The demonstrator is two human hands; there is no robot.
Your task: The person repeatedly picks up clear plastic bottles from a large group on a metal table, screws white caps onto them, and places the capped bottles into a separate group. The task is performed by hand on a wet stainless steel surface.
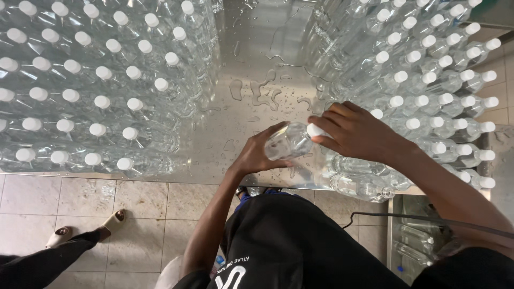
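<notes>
Both hands on one clear bottle point(286, 142) now, mid-worktop point(251, 59), just in front of the body. Left hand point(258, 155) wraps the lower body, grip closed round it from below-left. Right hand point(353, 131) comes over from the right, fingertips pinched shut on the white cap point(316, 130). Bottle's tilted, long axis running low-left to upper-right, cap end twd the right-hand block of capped bottles point(428, 80). That block sits just beside the right hand; the left-hand block point(91, 80) is well apart, w/ wet steel between. Right hand's the nearer one to the stack.
</notes>
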